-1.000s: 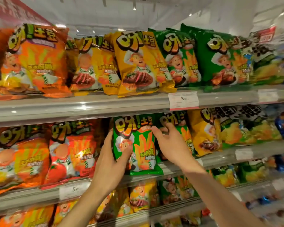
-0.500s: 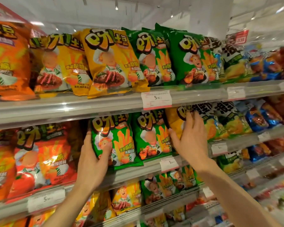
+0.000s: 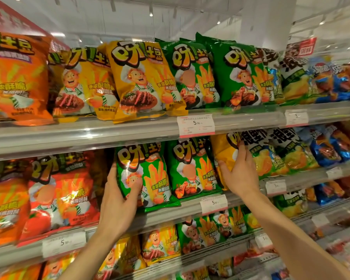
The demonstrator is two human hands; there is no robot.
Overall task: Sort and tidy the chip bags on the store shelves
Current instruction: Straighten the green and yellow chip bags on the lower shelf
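Note:
On the middle shelf (image 3: 164, 214) my left hand (image 3: 120, 201) grips the left edge of a green chip bag (image 3: 150, 174), thumb across its front. A second green bag (image 3: 192, 168) stands just right of it. My right hand (image 3: 240, 172) lies on a yellow chip bag (image 3: 223, 150) further right, fingers pointing up over its front and thumb at its left side. Most of that yellow bag is hidden behind my hand and the neighbouring bags.
Red tomato bags (image 3: 55, 195) stand left of my left hand. Green-and-black bags (image 3: 271, 154) and blue bags (image 3: 327, 146) fill the shelf to the right. The top shelf (image 3: 89, 134) carries orange, yellow and green bags. Price tags (image 3: 196, 125) hang on the shelf rails. Lower shelves hold more bags.
My right hand has left the second green bag and moved right onto the yellow bag. My left hand keeps its grip on the first green bag. The view has panned right.

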